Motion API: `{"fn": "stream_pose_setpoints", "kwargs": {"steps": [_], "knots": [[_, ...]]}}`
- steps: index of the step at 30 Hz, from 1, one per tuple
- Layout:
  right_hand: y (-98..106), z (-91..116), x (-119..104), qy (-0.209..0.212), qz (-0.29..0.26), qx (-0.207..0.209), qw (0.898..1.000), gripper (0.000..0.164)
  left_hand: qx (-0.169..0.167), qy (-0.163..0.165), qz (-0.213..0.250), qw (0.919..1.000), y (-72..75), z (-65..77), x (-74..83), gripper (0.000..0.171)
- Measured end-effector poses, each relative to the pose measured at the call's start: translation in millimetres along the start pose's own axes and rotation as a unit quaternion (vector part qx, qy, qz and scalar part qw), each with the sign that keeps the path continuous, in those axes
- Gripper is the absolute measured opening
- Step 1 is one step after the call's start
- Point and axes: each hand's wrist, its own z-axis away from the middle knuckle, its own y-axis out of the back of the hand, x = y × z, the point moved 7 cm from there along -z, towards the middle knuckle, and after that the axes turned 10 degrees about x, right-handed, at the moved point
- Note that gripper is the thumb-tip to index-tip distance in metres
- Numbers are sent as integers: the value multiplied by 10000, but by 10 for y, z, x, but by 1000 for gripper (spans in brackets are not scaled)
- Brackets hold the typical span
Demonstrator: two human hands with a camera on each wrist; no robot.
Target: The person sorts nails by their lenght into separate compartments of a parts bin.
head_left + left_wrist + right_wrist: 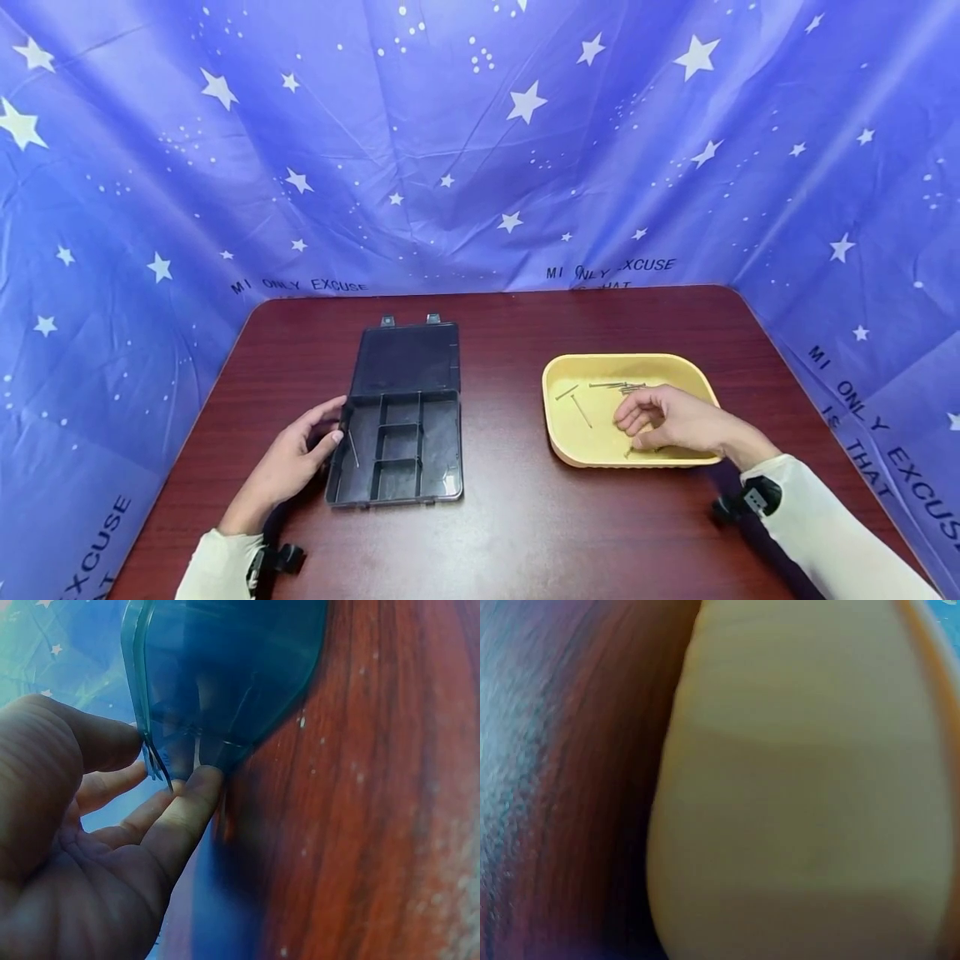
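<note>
My left hand [288,462] grips the left edge of a black plastic compartment box [440,446], thumb on the rim and fingers along the side. The box lies with its lid [408,358] folded back. One nail [354,448] lies in the long left compartment. Over at the right, my right hand [667,417] is inside a yellow basin [570,443], fingers loosely bent above the bottom, with nothing visible between them. Several loose nails [581,412] lie near its fingertips; the hand covers part of the basin. In the right wrist view, the basin's outer wall [802,787] hides the hand.
Both things stand on a dark red wooden table [502,500], with a wide gap between box and basin. A blue curtain [450,108] with white stars surrounds the table at the back and sides. Two latches [432,318] stick out from the lid's far edge.
</note>
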Motion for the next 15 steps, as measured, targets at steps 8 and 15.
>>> {"fn": "stream_pose_setpoints", "kwargs": {"steps": [8,15], "knots": [[-60,-50,59,318,803,29,9963,29,77,-66,0,9999,-11,25,-11,51],[-71,-74,46,598,1464,296,9870,29,129,-65,2,9999,-24,25,-13,51]]}}
